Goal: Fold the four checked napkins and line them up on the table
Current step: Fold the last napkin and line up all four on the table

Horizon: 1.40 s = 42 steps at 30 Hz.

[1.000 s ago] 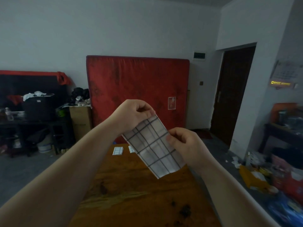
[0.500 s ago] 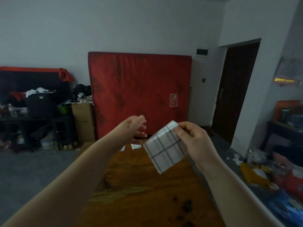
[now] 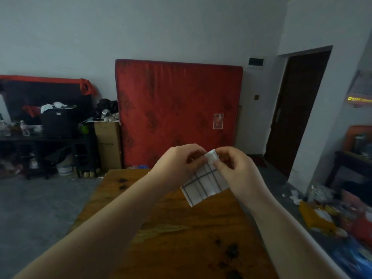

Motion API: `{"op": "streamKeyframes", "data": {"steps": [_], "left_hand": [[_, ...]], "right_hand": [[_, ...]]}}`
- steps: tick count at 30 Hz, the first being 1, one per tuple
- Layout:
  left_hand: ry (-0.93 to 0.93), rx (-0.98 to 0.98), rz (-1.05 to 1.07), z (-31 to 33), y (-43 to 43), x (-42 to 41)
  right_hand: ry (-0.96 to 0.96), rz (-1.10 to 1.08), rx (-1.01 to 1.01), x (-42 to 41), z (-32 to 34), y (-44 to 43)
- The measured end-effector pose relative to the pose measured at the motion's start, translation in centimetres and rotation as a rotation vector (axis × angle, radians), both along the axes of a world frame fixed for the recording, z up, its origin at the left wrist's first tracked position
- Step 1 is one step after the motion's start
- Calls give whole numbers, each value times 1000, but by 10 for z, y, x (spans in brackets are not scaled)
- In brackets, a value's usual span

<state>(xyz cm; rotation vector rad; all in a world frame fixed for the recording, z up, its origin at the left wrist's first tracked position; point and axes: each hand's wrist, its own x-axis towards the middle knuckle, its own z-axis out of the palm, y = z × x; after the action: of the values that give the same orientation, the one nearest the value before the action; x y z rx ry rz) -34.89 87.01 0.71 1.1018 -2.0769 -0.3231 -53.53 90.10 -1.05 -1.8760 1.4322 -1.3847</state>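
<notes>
Left hand (image 3: 177,164) and right hand (image 3: 239,172) both pinch the top edge of one part-folded napkin (image 3: 203,188) held above the table (image 3: 181,238); I judge it unplaced, and no other napkins show.

Dim, flat light; pale grey walls (image 3: 141,27) all round. At 12 o'clock, red mattress (image 3: 177,113) upright against the back wall, small label low on its face. At 2 o'clock, dark door (image 3: 296,109) in a recess, wall switch (image 3: 256,97) at its 9 o'clock. At 10 o'clock, cardboard box (image 3: 107,143) just beside the mattress. At 9 o'clock, dark shelf unit (image 3: 40,141) crowded with clutter, red cloth (image 3: 86,87) draped above. White bucket (image 3: 64,169) on grey floor (image 3: 40,208) under the shelves. At 6 o'clock, brown wooden table (image 3: 181,238) with dark stains. At 3 o'clock, dark side table (image 3: 346,160); at 4 o'clock, loose litter (image 3: 318,216) along the wall foot.
</notes>
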Motion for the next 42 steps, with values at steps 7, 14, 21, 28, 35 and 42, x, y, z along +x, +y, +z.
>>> {"op": "streamKeyframes", "data": {"steps": [7,14,21,28,35,42], "left_hand": [[118,29,-107,4,4,-4],[311,19,-53,8,6,-3],[552,116,-54,14,4,6],[498,119,-79,11,-2,-5],[424,129,-85,9,-5,-18],[417,83,-29,6,-9,-26]], "right_hand": [[1,-48,-153,6,2,8],[64,-86,-238,6,1,4],[-285,-24,-81,-2,1,-3],[-378,0,-45,-4,6,-1],[-310,-15,-81,-7,0,-5],[-196,-35,-192,-13,0,-4]]}}
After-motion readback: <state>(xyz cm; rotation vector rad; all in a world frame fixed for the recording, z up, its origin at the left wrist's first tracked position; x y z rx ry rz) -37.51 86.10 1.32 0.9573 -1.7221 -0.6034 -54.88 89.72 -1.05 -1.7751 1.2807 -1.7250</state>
